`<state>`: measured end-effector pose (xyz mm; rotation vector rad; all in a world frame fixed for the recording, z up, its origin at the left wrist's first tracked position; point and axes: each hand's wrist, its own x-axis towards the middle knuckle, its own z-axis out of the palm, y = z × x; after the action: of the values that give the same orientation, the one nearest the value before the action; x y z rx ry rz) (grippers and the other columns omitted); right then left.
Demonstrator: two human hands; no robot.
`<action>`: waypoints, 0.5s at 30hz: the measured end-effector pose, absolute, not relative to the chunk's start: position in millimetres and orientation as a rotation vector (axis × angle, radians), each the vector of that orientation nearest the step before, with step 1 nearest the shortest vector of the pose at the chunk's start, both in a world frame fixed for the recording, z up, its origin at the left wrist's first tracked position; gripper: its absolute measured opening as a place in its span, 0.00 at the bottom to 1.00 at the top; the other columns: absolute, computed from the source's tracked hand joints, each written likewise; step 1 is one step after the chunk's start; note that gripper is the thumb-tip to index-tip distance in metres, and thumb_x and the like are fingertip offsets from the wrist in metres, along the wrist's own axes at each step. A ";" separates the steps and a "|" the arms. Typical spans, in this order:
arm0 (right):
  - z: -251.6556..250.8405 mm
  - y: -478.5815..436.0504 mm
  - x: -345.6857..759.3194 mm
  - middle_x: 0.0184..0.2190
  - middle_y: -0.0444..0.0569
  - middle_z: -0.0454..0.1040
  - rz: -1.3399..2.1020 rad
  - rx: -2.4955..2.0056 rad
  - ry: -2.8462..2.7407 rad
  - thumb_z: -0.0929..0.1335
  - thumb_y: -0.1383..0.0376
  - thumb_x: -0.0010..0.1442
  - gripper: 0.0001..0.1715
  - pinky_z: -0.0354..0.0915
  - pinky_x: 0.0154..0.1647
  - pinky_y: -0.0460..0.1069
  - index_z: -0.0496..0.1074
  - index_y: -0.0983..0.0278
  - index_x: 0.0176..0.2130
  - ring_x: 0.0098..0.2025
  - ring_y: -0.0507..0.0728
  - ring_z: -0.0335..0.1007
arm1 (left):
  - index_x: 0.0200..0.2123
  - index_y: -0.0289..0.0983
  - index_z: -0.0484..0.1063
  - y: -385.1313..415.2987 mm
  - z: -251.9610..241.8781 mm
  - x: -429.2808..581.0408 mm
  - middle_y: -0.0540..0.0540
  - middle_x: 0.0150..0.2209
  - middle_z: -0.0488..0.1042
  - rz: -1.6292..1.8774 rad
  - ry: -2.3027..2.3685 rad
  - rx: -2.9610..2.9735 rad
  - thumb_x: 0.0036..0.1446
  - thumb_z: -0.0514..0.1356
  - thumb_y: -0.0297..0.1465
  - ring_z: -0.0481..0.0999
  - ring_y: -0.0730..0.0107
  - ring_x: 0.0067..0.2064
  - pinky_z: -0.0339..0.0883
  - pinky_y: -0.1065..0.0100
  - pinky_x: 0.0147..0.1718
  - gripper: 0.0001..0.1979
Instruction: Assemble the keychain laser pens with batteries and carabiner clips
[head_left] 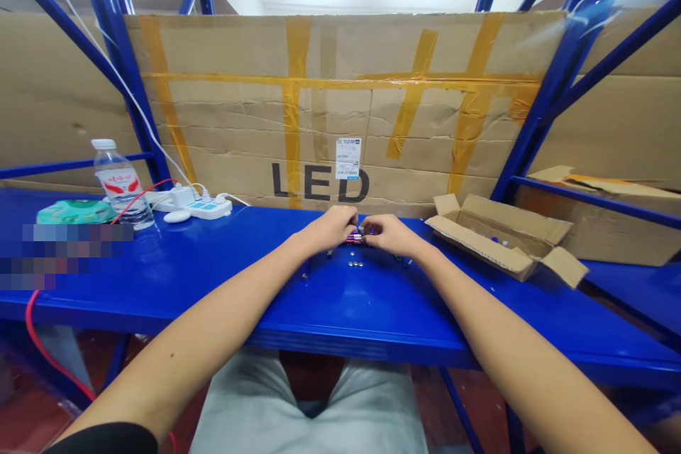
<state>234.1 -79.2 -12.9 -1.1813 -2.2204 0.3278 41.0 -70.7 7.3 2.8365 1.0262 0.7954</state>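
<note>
My left hand (335,228) and my right hand (389,235) meet over the middle of the blue table (340,301). Both have their fingers closed around a small shiny red and purple piece (354,237), whose kind is too small to make out. A tiny pale bit shows between the fingertips, partly hidden by them. Just in front of my hands lie several small silvery discs (355,264), like button cells. A thin dark piece with a metal end (305,275) lies below my left wrist. Small dark parts (407,262) lie beside my right wrist.
At right stands an open cardboard box (479,237) with small items inside. A water bottle (121,184), a white power strip (205,207) and a green packet (74,211) are at left. A large cardboard sheet (234,120) and blue rack posts (543,99) close off the back.
</note>
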 end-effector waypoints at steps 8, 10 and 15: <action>-10.6 -82.6 234.1 0.24 0.43 0.72 0.461 -1.120 -2.144 0.64 0.68 0.49 0.07 0.59 0.29 0.46 0.71 0.66 0.30 0.26 0.51 0.65 | 0.34 0.35 0.71 -68.2 4.4 45.2 0.45 0.36 0.75 0.972 0.794 2.824 0.55 0.56 0.21 0.73 0.68 0.39 0.64 0.67 0.40 0.06; -10.4 -82.3 234.5 0.23 0.43 0.72 0.460 -1.115 -2.111 0.65 0.68 0.49 0.06 0.59 0.29 0.46 0.71 0.66 0.29 0.26 0.51 0.64 | 0.35 0.35 0.71 -69.5 4.6 45.0 0.45 0.37 0.75 0.958 0.767 2.850 0.55 0.56 0.22 0.73 0.67 0.40 0.64 0.66 0.41 0.06; -12.9 -77.0 237.4 0.26 0.44 0.73 0.394 -1.168 -2.075 0.65 0.69 0.48 0.10 0.60 0.29 0.46 0.73 0.66 0.32 0.27 0.51 0.64 | 0.36 0.36 0.71 -75.3 8.2 41.9 0.44 0.35 0.76 0.926 0.979 2.823 0.56 0.54 0.25 0.73 0.66 0.37 0.64 0.66 0.36 0.07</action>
<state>237.4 -77.0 -12.9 -1.1681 -2.0748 0.3936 41.9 -75.3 8.2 2.8232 0.9793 0.9262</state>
